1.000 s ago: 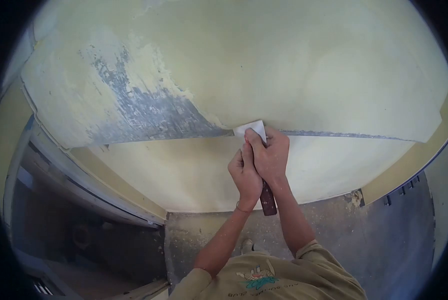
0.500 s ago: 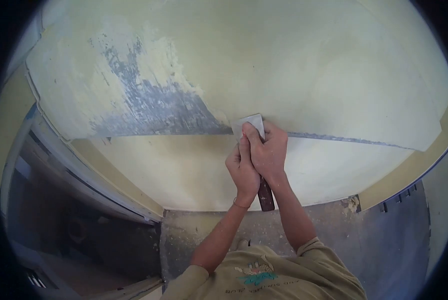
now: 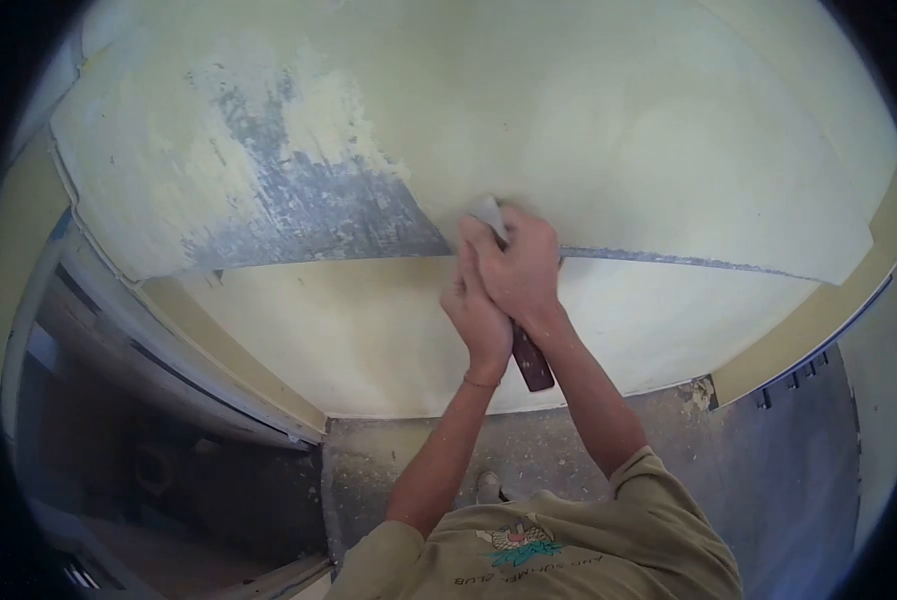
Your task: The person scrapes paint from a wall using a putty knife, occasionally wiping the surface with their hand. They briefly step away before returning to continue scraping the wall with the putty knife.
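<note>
Both hands are wrapped round a scraper (image 3: 534,366) with a dark reddish handle and a pale metal blade. My right hand (image 3: 525,268) is closed high on it, just behind the blade. Against its left side and slightly lower, my left hand (image 3: 482,325) is closed on the scraper too. The handle's end sticks out below, between my forearms. The blade, partly covered by fingers, lies against the pale yellow-green wall coating (image 3: 629,140), just above its lower edge. Left of the blade is a scraped grey patch (image 3: 324,210) with ragged edges.
Below the coating's edge runs a smoother cream wall band (image 3: 649,310). The grey floor (image 3: 399,460) is speckled with pale flakes, and a shoe (image 3: 489,487) stands on it. A dark doorway with a frame (image 3: 189,370) is on the left; a yellowish border (image 3: 809,345) curves at right.
Both hands and the scraper have moved slightly up the wall. The blade has turned and now shows narrower. More of the shoe is in view.
</note>
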Tool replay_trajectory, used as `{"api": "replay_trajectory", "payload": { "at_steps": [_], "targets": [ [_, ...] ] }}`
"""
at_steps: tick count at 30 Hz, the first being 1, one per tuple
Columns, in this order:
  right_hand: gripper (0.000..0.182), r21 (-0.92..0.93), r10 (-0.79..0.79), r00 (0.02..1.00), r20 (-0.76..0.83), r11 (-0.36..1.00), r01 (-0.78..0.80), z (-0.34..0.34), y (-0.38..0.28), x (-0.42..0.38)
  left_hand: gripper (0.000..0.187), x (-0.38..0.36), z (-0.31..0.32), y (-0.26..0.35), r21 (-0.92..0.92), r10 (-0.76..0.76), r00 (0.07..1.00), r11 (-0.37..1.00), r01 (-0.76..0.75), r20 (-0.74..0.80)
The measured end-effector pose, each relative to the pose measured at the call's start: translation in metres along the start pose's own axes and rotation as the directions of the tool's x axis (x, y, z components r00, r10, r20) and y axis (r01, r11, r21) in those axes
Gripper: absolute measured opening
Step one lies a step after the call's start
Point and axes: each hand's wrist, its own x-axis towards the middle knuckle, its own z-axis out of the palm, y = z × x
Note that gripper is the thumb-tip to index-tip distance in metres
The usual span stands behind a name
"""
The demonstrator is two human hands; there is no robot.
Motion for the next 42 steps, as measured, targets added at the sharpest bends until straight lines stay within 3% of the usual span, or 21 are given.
{"api": "replay_trajectory", "payload": {
  "at_steps": [1, 2, 3, 5, 6, 8, 9, 11, 12, 14, 17, 19, 21, 23, 27, 31, 32, 33, 35, 40, 42],
  "targets": [
    [0.028, 0.021, 0.023, 1.000, 0.009, 0.999, -0.023, -0.003, -0.002, -0.001, 0.042, -0.005, -0.004, -0.006, 0.000, 0.012, 1.000, 1.000, -0.012, 0.006],
    [0.028, 0.063, 0.120, 0.993, 0.016, 0.991, -0.120, -0.006, 0.005, -0.014, 0.043, -0.010, -0.018, -0.021, 0.114, -0.042, 0.998, 0.993, 0.037, 0.047],
    [0.030, 0.117, 0.050, 0.995, -0.081, 0.992, -0.041, -0.001, 0.015, -0.024, 0.043, -0.012, -0.033, -0.034, 0.226, -0.100, 0.992, 0.971, 0.080, 0.080],
    [0.022, 0.019, 0.268, 0.963, 0.020, 0.963, -0.269, -0.006, 0.021, -0.043, 0.042, -0.014, -0.051, -0.033, 0.294, -0.092, 0.986, 0.955, 0.048, 0.137],
    [0.022, 0.023, 0.268, 0.963, 0.008, 0.963, -0.269, -0.003, 0.029, -0.057, 0.042, -0.014, -0.054, -0.023, 0.316, -0.117, 0.986, 0.946, 0.073, 0.122],
    [0.030, 0.259, 0.198, 0.980, 0.015, 0.946, -0.195, 0.004, 0.042, -0.090, 0.042, -0.010, -0.061, -0.012, 0.339, -0.128, 0.985, 0.937, 0.081, 0.118],
    [0.030, 0.261, 0.207, 0.978, 0.009, 0.944, -0.202, 0.004, 0.043, -0.107, 0.042, -0.007, -0.066, -0.013, 0.347, -0.136, 0.983, 0.934, 0.086, 0.124],
    [0.032, 0.431, 0.253, 0.912, 0.323, 0.819, -0.380, -0.001, 0.036, -0.133, 0.042, -0.003, -0.074, -0.011, 0.399, -0.103, 0.982, 0.917, 0.033, 0.156],
    [0.032, 0.429, 0.264, 0.910, 0.319, 0.816, -0.387, -0.005, 0.029, -0.139, 0.041, -0.004, -0.074, -0.004, 0.439, -0.058, 0.983, 0.898, -0.025, 0.173],
    [0.033, 0.563, 0.360, 0.833, 0.421, 0.616, -0.551, -0.011, 0.003, -0.143, 0.039, -0.003, -0.071, 0.004, 0.418, -0.037, 0.983, 0.907, -0.043, 0.181],
    [0.043, 0.525, 0.396, 0.835, 0.381, 0.651, -0.548, -0.006, -0.006, -0.142, 0.034, 0.006, -0.073, 0.009, 0.405, -0.023, 0.974, 0.912, -0.072, 0.224],
    [0.049, 0.483, 0.383, 0.859, 0.341, 0.712, -0.509, 0.000, -0.008, -0.139, 0.027, 0.014, -0.067, 0.015, 0.398, -0.194, 0.964, 0.911, 0.108, 0.181],
    [0.054, 0.437, 0.353, 0.887, 0.298, 0.775, -0.456, 0.003, -0.008, -0.137, 0.025, 0.022, -0.064, 0.019, 0.388, -0.237, 0.946, 0.911, 0.137, 0.223],
    [0.062, 0.444, 0.353, 0.879, 0.321, 0.764, -0.469, 0.007, -0.007, -0.135, 0.024, 0.033, -0.063, 0.008, 0.349, -0.098, 0.978, 0.937, 0.028, 0.186],
    [0.061, 0.454, 0.278, 0.922, 0.268, 0.808, -0.376, 0.015, 0.004, -0.136, 0.023, 0.021, -0.055, 0.021, 0.405, -0.147, 0.973, 0.912, 0.065, 0.176],
    [0.059, 0.582, 0.342, 0.853, 0.394, 0.626, -0.519, 0.009, -0.004, -0.134, 0.025, 0.026, -0.061, 0.012, 0.460, -0.105, 0.981, 0.888, 0.020, 0.161],
    [0.059, 0.610, 0.353, 0.820, 0.451, 0.548, -0.572, 0.007, -0.006, -0.132, 0.023, 0.026, -0.057, 0.015, 0.432, -0.019, 0.983, 0.900, -0.063, 0.183],
    [0.059, 0.611, 0.359, 0.817, 0.451, 0.543, -0.576, 0.008, -0.004, -0.132, 0.022, 0.026, -0.056, 0.016, 0.405, 0.066, 0.977, 0.903, -0.144, 0.201],
    [0.059, 0.633, 0.346, 0.813, 0.468, 0.511, -0.582, 0.010, 0.000, -0.132, 0.022, 0.027, -0.059, 0.011, 0.430, 0.072, 0.978, 0.890, -0.151, 0.194],
    [0.055, 0.614, 0.358, 0.852, 0.381, 0.591, -0.523, 0.018, 0.001, -0.133, 0.020, 0.033, -0.055, 0.002, 0.395, 0.211, 0.963, 0.881, -0.263, 0.170],
    [0.054, 0.587, 0.370, 0.854, 0.366, 0.620, -0.520, 0.022, 0.002, -0.133, 0.020, 0.036, -0.059, 0.003, 0.422, 0.162, 0.975, 0.881, -0.213, 0.155]
  ]
}}
